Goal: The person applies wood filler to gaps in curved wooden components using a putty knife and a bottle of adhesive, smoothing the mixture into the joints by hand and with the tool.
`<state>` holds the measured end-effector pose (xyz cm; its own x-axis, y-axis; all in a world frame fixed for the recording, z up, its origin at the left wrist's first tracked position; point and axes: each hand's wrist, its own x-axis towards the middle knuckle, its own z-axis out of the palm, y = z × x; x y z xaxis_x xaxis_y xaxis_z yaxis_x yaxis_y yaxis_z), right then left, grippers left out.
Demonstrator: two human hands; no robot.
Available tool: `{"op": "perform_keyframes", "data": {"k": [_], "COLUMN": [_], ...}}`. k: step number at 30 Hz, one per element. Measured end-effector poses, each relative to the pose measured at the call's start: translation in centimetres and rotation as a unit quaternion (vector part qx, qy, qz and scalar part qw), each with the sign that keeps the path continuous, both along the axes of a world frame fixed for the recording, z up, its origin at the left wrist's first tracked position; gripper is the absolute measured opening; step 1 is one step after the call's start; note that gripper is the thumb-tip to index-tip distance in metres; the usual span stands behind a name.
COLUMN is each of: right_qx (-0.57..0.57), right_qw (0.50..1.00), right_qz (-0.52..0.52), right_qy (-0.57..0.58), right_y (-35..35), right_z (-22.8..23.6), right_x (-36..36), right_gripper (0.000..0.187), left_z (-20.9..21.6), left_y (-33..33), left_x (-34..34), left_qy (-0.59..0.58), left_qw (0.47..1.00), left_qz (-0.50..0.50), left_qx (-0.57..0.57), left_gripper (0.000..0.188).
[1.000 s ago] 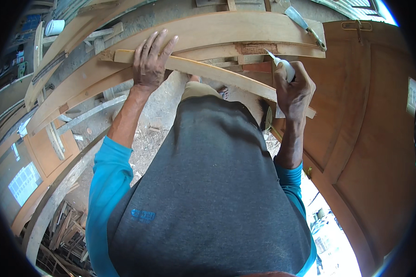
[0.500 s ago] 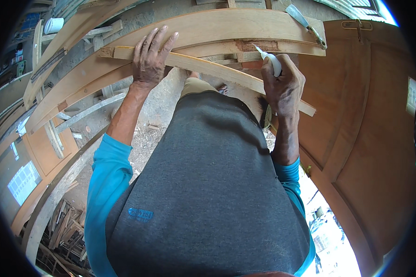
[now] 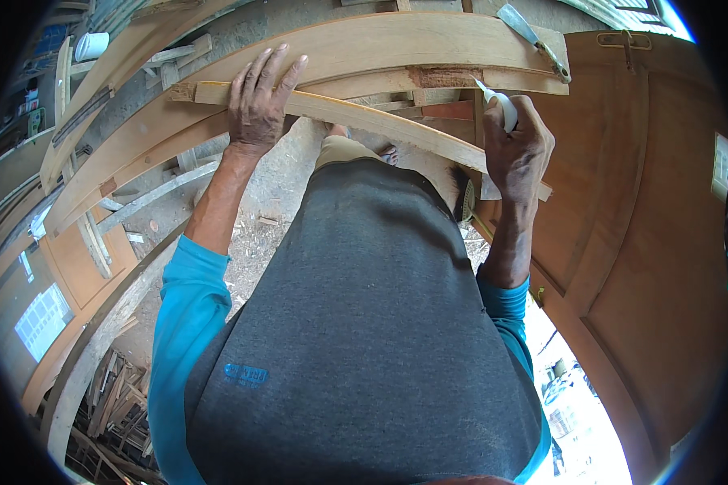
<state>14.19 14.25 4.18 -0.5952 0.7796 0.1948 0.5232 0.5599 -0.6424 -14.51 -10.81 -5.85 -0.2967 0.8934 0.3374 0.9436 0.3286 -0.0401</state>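
My right hand [image 3: 519, 153] is wrapped round a white squeeze bottle [image 3: 505, 111] with a long pointed nozzle, apparently glue. The nozzle tip is at the right end of a rough reddish-brown recess [image 3: 441, 77] cut into the near edge of a long curved wooden board [image 3: 412, 40]. My left hand [image 3: 259, 113] lies over the left part of a narrow wooden strip [image 3: 380, 123], its fingers stretched toward the board and its thumb hidden. The strip slants down to the right, passing behind my right hand. A putty knife [image 3: 519, 26] rests on the board's right end.
A brown panelled wooden door [image 3: 598, 178] stands at the right, with a metal bolt [image 3: 627, 40] at its top. More curved boards [image 3: 113, 81] fill the left side, with a white bucket [image 3: 91, 46] beyond them. Wood scraps [image 3: 117, 404] are piled at lower left.
My right hand has moved right with the squeeze bottle, carrying the nozzle along the recess to its right end. My left hand stays on the strip.
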Motion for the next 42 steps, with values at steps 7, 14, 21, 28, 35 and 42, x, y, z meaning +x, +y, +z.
{"op": "perform_keyframes", "data": {"k": [7,14,21,28,35,42], "right_qx": [0.006,0.026,-0.039,-0.028,-0.007,-0.001], "right_qw": [1.0,1.0,0.998,0.998,0.999,1.0], "right_qz": [-0.02,-0.011,0.034,0.058,0.039,0.015], "right_qy": [-0.001,0.005,0.03,0.017,0.006,-0.003], "right_y": [0.8,1.0,-0.8,-1.8,-0.9,0.0], "right_z": [0.1,-0.4,0.3,-0.3,-0.3,0.0], "right_x": [0.5,0.5,-0.9,-1.8,-1.2,-0.7], "right_gripper": [0.016,0.016,0.018,0.018,0.018,0.017], "left_z": [0.0,-0.1,-0.3,0.0,-0.1,-0.2], "left_y": [0.0,0.1,-0.2,0.1,-0.2,-0.1], "left_x": [0.0,0.0,-0.2,0.2,-0.1,0.0], "left_qy": [0.006,0.004,0.008,-0.003,0.01,-0.001], "left_qw": [1.0,1.0,1.0,1.0,1.0,1.0], "left_qz": [0.001,0.002,-0.003,0.005,0.001,0.003], "left_qx": [0.001,0.009,-0.007,0.004,-0.009,0.003], "left_gripper": [0.058,0.059,0.058,0.058,0.057,0.059]}}
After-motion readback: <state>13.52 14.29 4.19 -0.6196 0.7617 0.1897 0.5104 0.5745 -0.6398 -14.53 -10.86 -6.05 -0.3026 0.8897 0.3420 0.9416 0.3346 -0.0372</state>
